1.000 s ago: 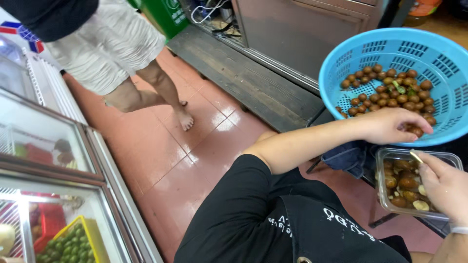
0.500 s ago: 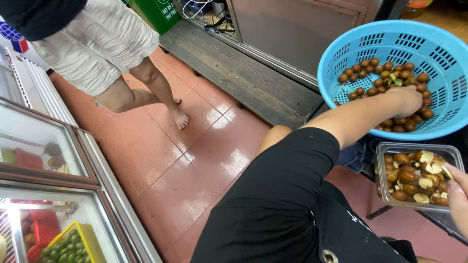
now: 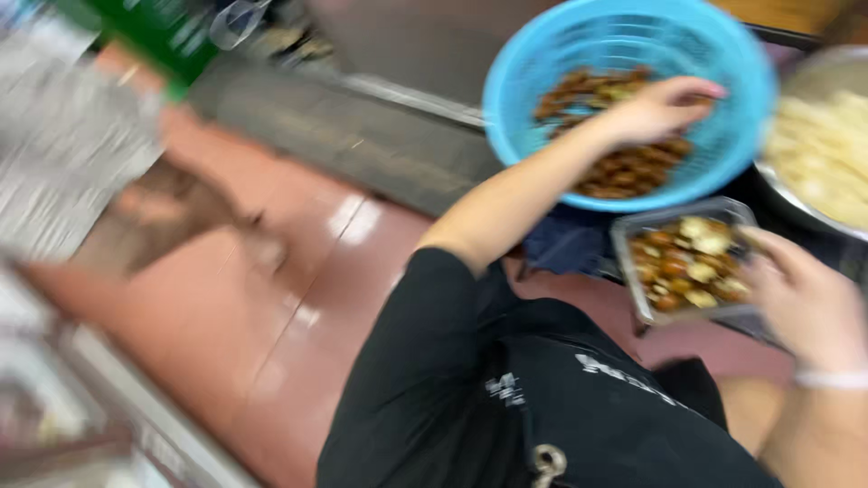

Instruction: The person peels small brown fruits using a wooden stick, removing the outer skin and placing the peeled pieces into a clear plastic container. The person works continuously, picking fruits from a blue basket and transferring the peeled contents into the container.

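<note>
The view is motion-blurred. My left hand [image 3: 665,104] reaches into a tilted blue plastic basket [image 3: 533,108] and rests on the small brown round fruits [image 3: 624,172] heaped inside; whether it grips one cannot be told. My right hand [image 3: 805,303] is at the lower right, its fingers at the right edge of a clear plastic tray [image 3: 633,271] filled with brown and pale peeled pieces. Blur hides whether anything is in that hand. My black apron [image 3: 561,407] fills the bottom middle.
A metal bowl [image 3: 818,203] of pale pieces stands right of the basket. Another person [image 3: 90,154] stands blurred at the left on the red tiled floor [image 3: 271,298]. A dark step [image 3: 362,136] runs behind, and a glass-topped cabinet [image 3: 54,416] sits at lower left.
The view has swung right and blurred. My left hand has gone deeper into the blue basket. The metal bowl has come into view at the right.
</note>
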